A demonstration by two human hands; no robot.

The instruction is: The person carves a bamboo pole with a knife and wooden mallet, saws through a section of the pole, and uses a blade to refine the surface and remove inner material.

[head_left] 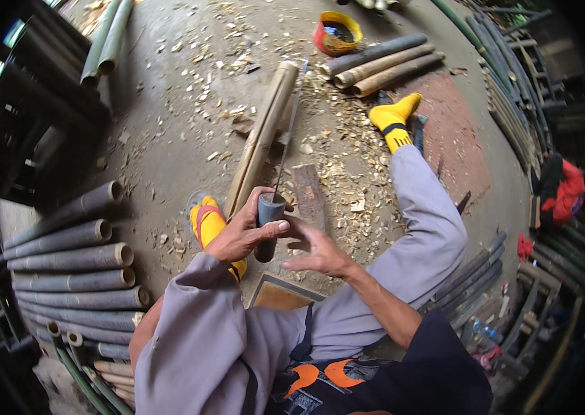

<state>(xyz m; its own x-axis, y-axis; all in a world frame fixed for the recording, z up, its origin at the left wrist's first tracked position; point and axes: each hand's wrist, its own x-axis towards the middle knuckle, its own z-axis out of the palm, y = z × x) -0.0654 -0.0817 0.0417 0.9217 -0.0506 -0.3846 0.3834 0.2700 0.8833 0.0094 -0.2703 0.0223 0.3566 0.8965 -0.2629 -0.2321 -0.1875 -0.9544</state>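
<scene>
My left hand (242, 232) wraps round the thick, dark grey cylindrical handle (265, 242) of a long thin-bladed tool. Its narrow blade (290, 131), seen nearly edge-on, runs away from the handle; its exact kind is unclear. Close to the handle's right side is my right hand (320, 247), thumb and fingers spread. Some right fingertips pass behind the handle, so contact there cannot be judged. Just left of the blade lies a long bamboo pole (262, 135) with a lengthwise groove or split. A rough wood block (308, 194) rests on the floor beyond my right hand.
Bamboo poles (74, 259) are stacked at left, with three shorter ones (382, 62) at the far right. A red and yellow bucket (337, 34) holds dark liquid. Wood chips (347, 166) litter the floor between my feet. A framed board (282, 294) lies near my lap.
</scene>
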